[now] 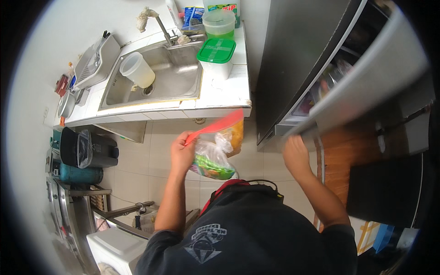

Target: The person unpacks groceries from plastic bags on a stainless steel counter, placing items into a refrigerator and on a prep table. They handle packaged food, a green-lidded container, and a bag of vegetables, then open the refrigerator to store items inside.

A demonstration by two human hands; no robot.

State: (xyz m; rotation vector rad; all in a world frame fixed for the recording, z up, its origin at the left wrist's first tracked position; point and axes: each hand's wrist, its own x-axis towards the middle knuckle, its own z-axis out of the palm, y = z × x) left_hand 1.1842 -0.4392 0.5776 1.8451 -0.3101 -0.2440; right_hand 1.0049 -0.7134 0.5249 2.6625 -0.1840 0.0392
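Note:
My left hand grips a pouch with a red top strip and orange-yellow contents. A knotted clear plastic bag with green and other coloured food hangs from the same hand, in front of the pouch. My right hand is closed on the lower edge of the refrigerator door, which is blurred and stands ajar. Behind the door, bagged items show on the refrigerator's shelves, too blurred to name.
Ahead is a tiled counter with a steel sink holding a tilted translucent tub. A green-lidded container stands right of it. At left are a dish rack, a pedal bin and a teal gas cylinder.

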